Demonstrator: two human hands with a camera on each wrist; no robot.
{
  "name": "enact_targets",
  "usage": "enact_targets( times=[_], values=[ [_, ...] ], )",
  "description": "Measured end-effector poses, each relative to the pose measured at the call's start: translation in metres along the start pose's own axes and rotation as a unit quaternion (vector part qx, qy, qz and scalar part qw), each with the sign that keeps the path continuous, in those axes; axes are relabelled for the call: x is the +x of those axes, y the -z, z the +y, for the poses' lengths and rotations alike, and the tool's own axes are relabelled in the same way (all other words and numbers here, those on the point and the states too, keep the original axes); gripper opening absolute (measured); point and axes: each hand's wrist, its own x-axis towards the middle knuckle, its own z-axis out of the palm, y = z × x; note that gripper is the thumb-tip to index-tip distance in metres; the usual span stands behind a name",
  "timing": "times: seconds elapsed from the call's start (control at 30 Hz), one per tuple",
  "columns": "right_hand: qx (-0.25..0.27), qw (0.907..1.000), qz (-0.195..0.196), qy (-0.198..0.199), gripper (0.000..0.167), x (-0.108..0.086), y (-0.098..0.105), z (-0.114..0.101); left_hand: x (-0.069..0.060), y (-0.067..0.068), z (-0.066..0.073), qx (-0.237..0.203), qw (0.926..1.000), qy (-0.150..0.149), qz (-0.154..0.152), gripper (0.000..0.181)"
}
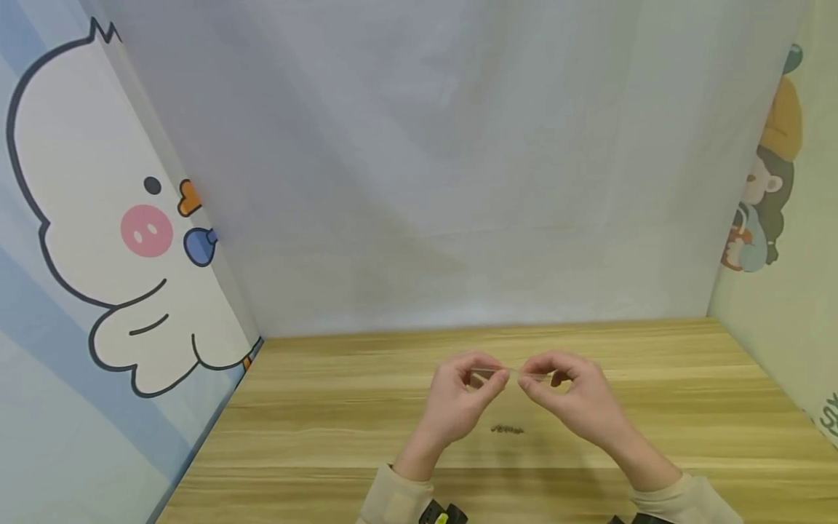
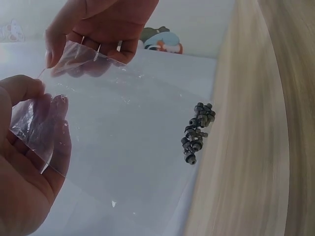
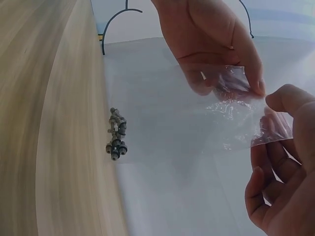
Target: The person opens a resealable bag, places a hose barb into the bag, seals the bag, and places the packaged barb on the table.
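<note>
A clear plastic bag [image 2: 123, 132] hangs between both hands, its top edge uppermost. Small dark metal pieces, probably screws or fittings [image 3: 116, 135], lie clustered along the bag's bottom; in the head view they form a thin dark row. My left hand [image 1: 458, 397] pinches the bag's top edge between thumb and fingers. Close beside it, my right hand [image 1: 572, 397] pinches the same edge, thumbs nearly meeting. Through the film, fingers of both hands show behind the bag in the wrist views. Whether the bag's mouth is sealed, I cannot tell.
Below the hands lies a wood-grain table [image 1: 314, 429]. A pale grey curtain-like backdrop [image 1: 425, 182] rises behind it. Printed panels stand at both sides, one with a white cartoon figure [image 1: 78, 167] on the left.
</note>
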Motion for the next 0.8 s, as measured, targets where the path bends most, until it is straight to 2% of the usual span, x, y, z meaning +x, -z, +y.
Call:
enact_targets(
  times=[0.17,0.4,0.7,0.8],
  values=[
    [-0.001,0.9997,0.007,0.025,0.012,0.0005,-0.0014,0.0006,0.0006,-0.0009,0.0007,0.006,0.9998,-0.014,-0.01,0.012],
    [-0.02,0.9984,0.018,0.049,0.021,-0.0002,-0.0018,0.0008,0.0006,-0.0006,0.0006,-0.002,0.9995,-0.009,-0.03,0.012],
    [-0.03,0.9968,0.013,0.073,0.023,-0.0009,-0.0034,0.0006,-0.0001,0.0012,-0.0016,0.006,0.9988,-0.012,-0.046,0.011],
    [-0.039,0.9953,0.012,0.087,0.026,-0.0006,-0.0043,0.0025,0.0004,0.0032,-0.0025,0.009,0.9983,-0.004,-0.057,0.013]
  ],
)
